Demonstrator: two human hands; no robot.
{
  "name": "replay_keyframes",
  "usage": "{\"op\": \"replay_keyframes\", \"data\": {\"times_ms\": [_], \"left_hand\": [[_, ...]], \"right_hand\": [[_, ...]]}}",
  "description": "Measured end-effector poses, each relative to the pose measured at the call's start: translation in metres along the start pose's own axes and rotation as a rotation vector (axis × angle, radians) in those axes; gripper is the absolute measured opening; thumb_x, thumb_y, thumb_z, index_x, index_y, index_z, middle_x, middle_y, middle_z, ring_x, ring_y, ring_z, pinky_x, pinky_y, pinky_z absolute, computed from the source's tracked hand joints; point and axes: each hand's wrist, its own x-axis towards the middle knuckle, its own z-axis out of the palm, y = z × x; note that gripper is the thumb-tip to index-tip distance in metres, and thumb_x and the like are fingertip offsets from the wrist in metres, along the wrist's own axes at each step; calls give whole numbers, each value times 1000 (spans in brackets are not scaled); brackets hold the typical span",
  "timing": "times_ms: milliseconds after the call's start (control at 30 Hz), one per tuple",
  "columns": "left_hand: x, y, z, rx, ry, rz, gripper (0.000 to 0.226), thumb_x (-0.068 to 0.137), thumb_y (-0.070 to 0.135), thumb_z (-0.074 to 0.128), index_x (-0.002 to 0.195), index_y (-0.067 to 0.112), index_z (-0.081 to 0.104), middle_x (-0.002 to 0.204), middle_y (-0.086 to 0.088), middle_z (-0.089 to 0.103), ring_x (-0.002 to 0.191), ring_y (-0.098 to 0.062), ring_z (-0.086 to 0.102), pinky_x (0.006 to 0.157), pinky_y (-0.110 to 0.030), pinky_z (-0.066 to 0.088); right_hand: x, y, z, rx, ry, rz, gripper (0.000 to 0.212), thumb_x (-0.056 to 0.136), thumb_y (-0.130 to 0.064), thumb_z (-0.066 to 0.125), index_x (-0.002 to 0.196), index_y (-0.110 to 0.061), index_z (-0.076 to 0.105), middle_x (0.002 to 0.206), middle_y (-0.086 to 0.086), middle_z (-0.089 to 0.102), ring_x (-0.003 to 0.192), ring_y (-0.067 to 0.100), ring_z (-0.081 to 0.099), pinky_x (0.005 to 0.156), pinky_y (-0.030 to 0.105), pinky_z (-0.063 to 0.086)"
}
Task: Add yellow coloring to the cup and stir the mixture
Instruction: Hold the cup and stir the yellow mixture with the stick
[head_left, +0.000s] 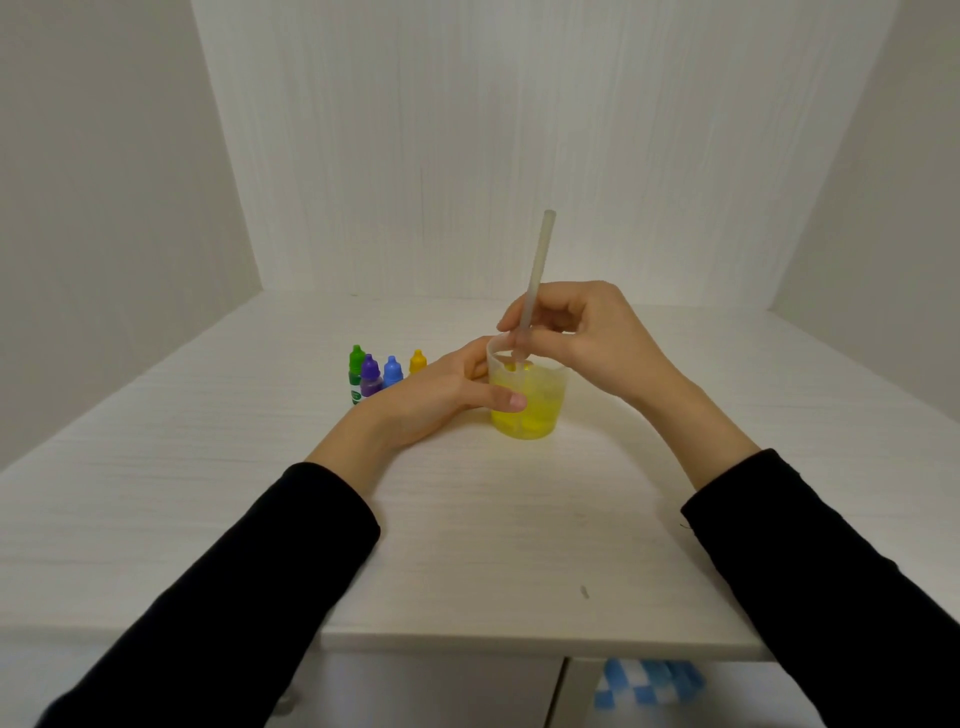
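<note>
Yellow liquid fills the clear cup (527, 400).
I see my left hand (447, 397) gripping it, my right hand (582, 332) pinching the straw (535, 280) standing inside.

Green (356, 375), purple (370, 375), blue bottles (392, 372)

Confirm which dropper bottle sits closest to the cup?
The yellow-capped bottle, rightmost in the row and partly hidden behind the left hand that holds the cup. Green, purple and blue stand farther left.
</note>
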Motion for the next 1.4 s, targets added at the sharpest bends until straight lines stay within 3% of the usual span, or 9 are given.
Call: {"op": "replay_keyframes", "data": {"times_ms": [233, 400, 567, 767, 967, 1100, 1200, 1300, 1400], "left_hand": [[1, -1, -1, -8, -6, -5, 71, 77, 6, 70, 141, 13, 40, 139, -11, 52, 129, -20, 50, 109, -37, 40], [2, -1, -1, -2, -5, 1, 64, 85, -1, 63, 142, 13, 39, 144, -6, 49, 131, -19, 49, 105, -33, 43], [2, -1, -1, -20, -7, -6, 64, 84, -1, 63, 141, 18, 40, 140, -10, 51, 127, -18, 52, 106, -33, 43], [2, -3, -2, -48, 8, -23, 68, 82, -1, 64, 142, 19, 39, 133, 0, 55, 116, -11, 58, 94, -23, 50], [3, -4, -3, -51, 8, -37, 70, 81, 1, 66, 142, 20, 38, 131, 2, 57, 117, -11, 58, 93, -22, 50], [3, -4, -3, -47, 1, -32, 78, 76, 5, 72, 144, 19, 37, 133, 1, 56, 120, -13, 57, 96, -25, 48], [3, -3, -3, -37, 0, -27, 81, 71, 11, 71, 145, 18, 37, 137, -4, 54, 125, -17, 54, 104, -32, 44], [3, -4, -3, -21, -13, -3, 69, 79, 0, 69, 141, 16, 42, 137, -7, 54, 126, -19, 53, 103, -31, 45], [2, -3, -3, -20, -19, 5, 61, 82, -2, 65, 137, 14, 45, 137, -8, 55, 123, -17, 56, 100, -30, 47]], "right_hand": [[2, 3, 5, -1, -1, 36, 14, 86, -11, 64, 96, -19, 70, 86, 3, 74, 87, 12, 70, 88, 34, 54], [5, 7, 5, -12, 28, 51, 14, 88, -12, 62, 100, -20, 68, 90, 3, 74, 86, 7, 70, 90, 30, 52], [8, 15, 2, -47, 87, 56, 16, 88, -13, 62, 101, -18, 69, 91, 3, 74, 88, 10, 69, 87, 23, 51], [11, 22, -4, -200, 146, 31, 16, 86, -12, 62, 96, -22, 69, 84, -8, 68, 77, 6, 61, 70, 8, 44], [10, 19, -9, -252, 150, 42, 21, 78, -10, 60, 87, -25, 71, 69, -14, 62, 65, 2, 55, 62, 11, 42], [6, 12, -8, -212, 135, 54, 20, 75, -9, 61, 84, -23, 72, 62, -10, 62, 67, 16, 60, 61, 21, 45], [3, 5, -6, -133, 84, 38, 19, 76, -6, 62, 83, -20, 72, 65, 4, 65, 70, 24, 64, 67, 30, 48], [1, 1, -2, -51, 25, 15, 9, 76, -14, 70, 84, -17, 72, 68, 7, 68, 67, 18, 66, 69, 25, 49], [1, 0, 2, -12, 9, 5, 13, 80, -7, 67, 90, -14, 72, 69, 1, 70, 69, 16, 68, 71, 17, 50]]}}
